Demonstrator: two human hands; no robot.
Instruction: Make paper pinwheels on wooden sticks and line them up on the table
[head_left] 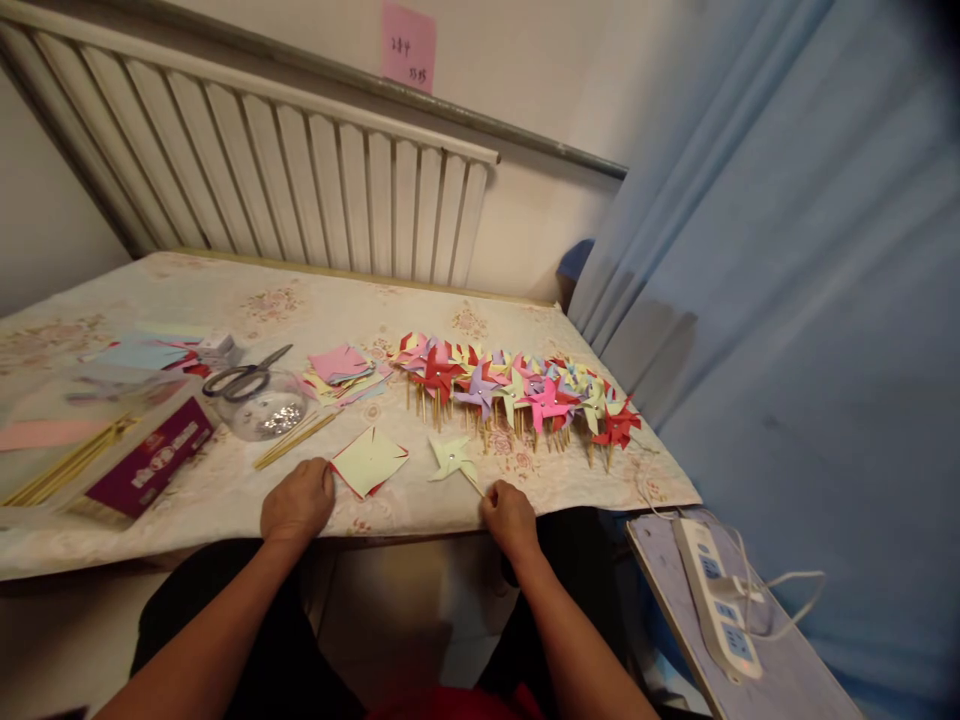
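Observation:
A pale green paper pinwheel (453, 458) lies tilted just above the table's front edge, and my right hand (510, 520) is closed round the lower end of its stick. My left hand (298, 500) rests at the table edge with curled fingers; whatever they hold, if anything, is hidden. Just right of those fingers lies a small stack of square papers (370, 462), pale yellow-green on top with red showing at the rim. Behind it are thin wooden sticks (296, 440) and a loose pile of coloured paper squares (341, 365).
Many finished pinwheels (484, 390) stand in rows at the right. Scissors (247, 378) lie across a clear bowl (266, 412) of small shiny pieces. A purple-labelled box (154, 455) sits at left. A power strip (716, 600) lies on a side board beside a blue curtain (787, 300).

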